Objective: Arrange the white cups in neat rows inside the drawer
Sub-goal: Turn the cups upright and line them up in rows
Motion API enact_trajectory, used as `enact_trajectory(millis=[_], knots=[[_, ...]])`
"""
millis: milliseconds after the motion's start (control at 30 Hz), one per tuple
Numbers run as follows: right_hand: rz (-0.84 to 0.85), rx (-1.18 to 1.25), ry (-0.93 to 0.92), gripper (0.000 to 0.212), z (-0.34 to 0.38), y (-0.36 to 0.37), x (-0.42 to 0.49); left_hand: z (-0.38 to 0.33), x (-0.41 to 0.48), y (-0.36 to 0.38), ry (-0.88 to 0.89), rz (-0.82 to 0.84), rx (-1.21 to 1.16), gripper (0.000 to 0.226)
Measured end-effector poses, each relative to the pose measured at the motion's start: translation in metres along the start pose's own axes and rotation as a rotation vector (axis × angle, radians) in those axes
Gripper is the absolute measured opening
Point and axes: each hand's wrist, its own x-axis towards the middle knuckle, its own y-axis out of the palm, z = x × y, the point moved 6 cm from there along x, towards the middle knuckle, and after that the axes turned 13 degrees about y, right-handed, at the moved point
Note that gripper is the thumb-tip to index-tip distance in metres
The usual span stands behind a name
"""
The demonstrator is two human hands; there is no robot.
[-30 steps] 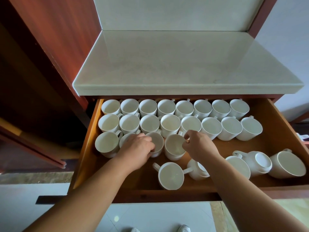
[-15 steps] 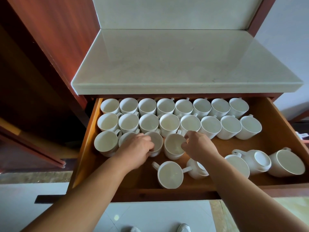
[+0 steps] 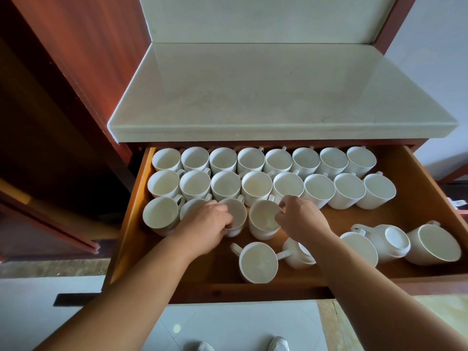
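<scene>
With both hands down in the open orange-brown wooden drawer (image 3: 354, 216), I count two full back rows of white ceramic cups (image 3: 319, 188), eight each, all upright and packed close. Third row is partial: four cups from the left wall. Left hand (image 3: 202, 224) lies over the second of them, fingers curled onto the near-left rim of the third cup (image 3: 238, 211); thumb is hidden, can't tell where it sits. Right hand (image 3: 301, 219) pinches the right rim of the fourth cup (image 3: 262, 221), forefinger on top, thumb at the inner edge, other fingers tucked in. Both gripped cups stand upright on the drawer floor, just beside each other. Loose ones in front: an upright cup (image 3: 258, 263) near the front wall, a tipped cup (image 3: 298, 252) just beside it, partly under the right wrist, and three more to the right, at least two on their sides. Pale marble countertop (image 3: 278, 92) overhangs the drawer's back.
</scene>
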Motion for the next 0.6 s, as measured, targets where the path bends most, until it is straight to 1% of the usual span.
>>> enact_trajectory(millis=[67, 367, 600], knots=[[-0.010, -0.004, -0.004, 0.022, 0.0008, -0.0006, -0.0002, -0.0006, 0.0003, 0.0003, -0.006, 0.027, 0.007, 0.006], [-0.028, -0.014, 0.010, 0.015, 0.0015, 0.0002, -0.0028, -0.0036, -0.0005, -0.0030, -0.024, 0.052, 0.024, 0.008], [-0.006, -0.035, 0.030, 0.020, -0.0017, 0.0014, -0.0028, -0.0044, -0.0016, -0.0047, -0.016, 0.031, 0.000, 0.007]])
